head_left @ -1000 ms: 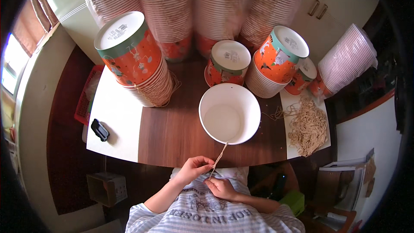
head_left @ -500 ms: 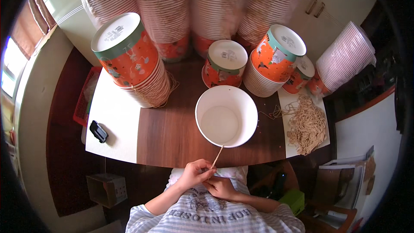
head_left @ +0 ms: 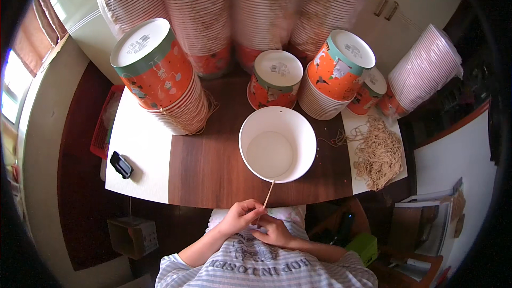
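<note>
A paper bucket (head_left: 277, 144) with a white inside stands open end up near the front edge of the table. From its near rim a thin beige cord (head_left: 270, 192) runs tautly toward me. Just below the table edge, my left hand (head_left: 241, 217) pinches this cord between thumb and fingertips. Close beside it and slightly lower, my right hand (head_left: 276, 233) is closed with bent fingers where the cord's lower part runs in. The cord's end is hidden by my fingers.
A heap of beige cords (head_left: 377, 154) lies at the right. Upturned orange buckets (head_left: 159, 80) stand stacked at the left, with more (head_left: 276, 74) behind the white one. Tall wrapped stacks (head_left: 194, 16) line the back. A small black case (head_left: 121, 165) sits at the left edge.
My right fingers have risen a little toward the left fingertips along the cord. The whole view has shifted slightly; the bucket and left hand keep nearly the same places.
</note>
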The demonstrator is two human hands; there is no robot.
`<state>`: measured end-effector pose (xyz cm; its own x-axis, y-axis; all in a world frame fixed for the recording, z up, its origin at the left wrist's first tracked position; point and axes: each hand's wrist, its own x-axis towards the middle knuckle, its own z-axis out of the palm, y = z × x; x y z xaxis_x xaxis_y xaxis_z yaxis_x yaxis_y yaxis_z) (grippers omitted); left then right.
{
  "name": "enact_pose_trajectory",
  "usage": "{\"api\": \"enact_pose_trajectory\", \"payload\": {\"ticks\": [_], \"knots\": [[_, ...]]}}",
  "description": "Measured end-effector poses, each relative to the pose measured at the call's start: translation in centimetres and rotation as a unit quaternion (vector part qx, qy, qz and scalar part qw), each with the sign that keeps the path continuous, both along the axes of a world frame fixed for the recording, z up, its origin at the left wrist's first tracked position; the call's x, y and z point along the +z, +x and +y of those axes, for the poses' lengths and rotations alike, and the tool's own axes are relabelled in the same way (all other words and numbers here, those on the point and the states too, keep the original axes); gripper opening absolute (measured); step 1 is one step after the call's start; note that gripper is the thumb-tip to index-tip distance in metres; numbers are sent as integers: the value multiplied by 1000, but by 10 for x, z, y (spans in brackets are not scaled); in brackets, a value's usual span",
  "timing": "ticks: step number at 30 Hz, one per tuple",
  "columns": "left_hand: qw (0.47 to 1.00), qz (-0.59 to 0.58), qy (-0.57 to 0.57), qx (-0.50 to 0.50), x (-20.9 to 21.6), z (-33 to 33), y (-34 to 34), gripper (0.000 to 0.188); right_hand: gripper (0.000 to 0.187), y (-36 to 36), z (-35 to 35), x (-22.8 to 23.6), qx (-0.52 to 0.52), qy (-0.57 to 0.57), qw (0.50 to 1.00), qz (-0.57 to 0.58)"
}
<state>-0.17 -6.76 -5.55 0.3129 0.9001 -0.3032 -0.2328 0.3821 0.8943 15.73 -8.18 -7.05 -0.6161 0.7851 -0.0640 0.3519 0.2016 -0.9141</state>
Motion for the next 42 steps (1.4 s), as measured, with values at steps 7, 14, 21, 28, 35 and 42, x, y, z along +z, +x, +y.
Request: {"api": "enact_pose_trajectory", "payload": {"ticks": [7, 14, 21, 28, 35, 42], "knots": [[979, -157, -86, -94, 0, 6, -4, 22, 44, 10, 0, -15, 3, -404, 855, 327], [982, -170, -44, -63, -15, 6, 4, 19, 35, 15, 3, -14, -56, -434, 838, 325], [997, 8, 76, 28, -1, 1, 3, 10, 27, 12, 2, -12, -82, -411, 856, 304], [979, 147, 127, 55, 8, -1, 11, 8, 21, 5, 0, -9, -134, -370, 878, 274], [992, 53, 77, 86, 1, -2, 17, 8, 14, 7, -1, -13, -90, -114, 974, 171], [994, -30, 4, 105, 16, 24, 21, 8, 10, 5, -4, -28, -65, -42, 990, 122]]}}
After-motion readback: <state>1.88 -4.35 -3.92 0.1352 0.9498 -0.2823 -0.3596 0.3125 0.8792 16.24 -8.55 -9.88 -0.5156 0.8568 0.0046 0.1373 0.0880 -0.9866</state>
